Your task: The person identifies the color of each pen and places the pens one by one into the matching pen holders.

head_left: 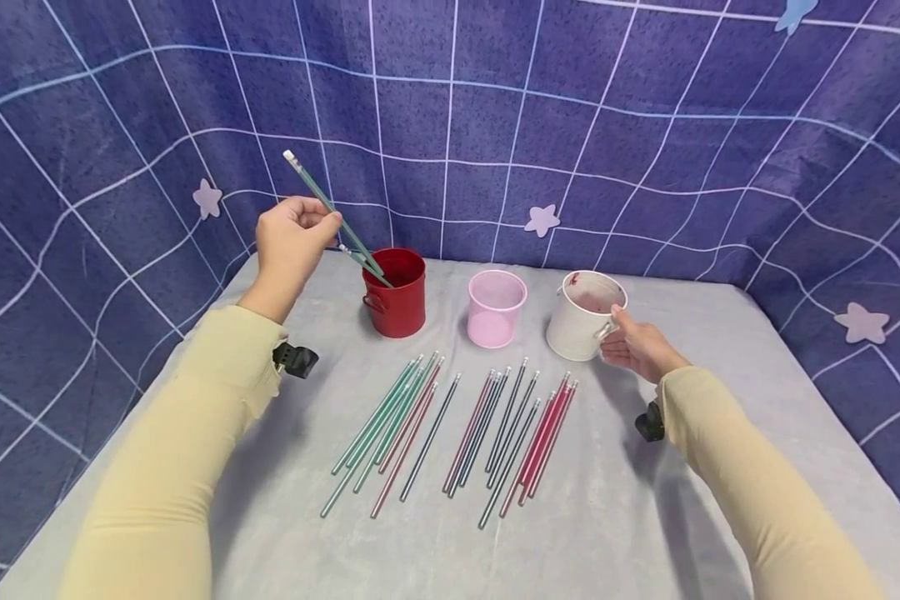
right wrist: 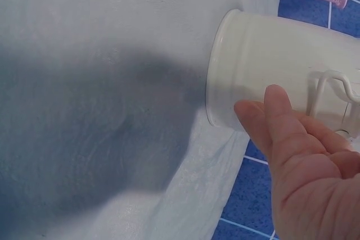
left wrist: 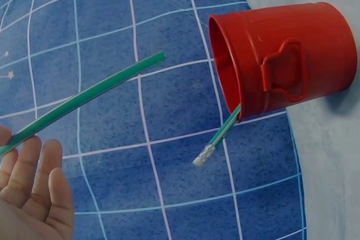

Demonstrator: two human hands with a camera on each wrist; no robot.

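Between thumb and fingertips, my left hand pinches a green pencil, its white eraser end up. The pencil's lower end overlaps the red bucket in the head view; the left wrist view shows that end outside the bucket's mouth. Another green pencil leans inside the red bucket, eraser end sticking out over the rim. My right hand holds the white bucket at its right side, thumb at the rim by the handle and fingers against the outer wall.
A pink mesh cup stands between the two buckets. In front lie several green pencils, several dark pencils and several red pencils, partly mixed, on the grey tablecloth. A blue gridded curtain hangs behind.
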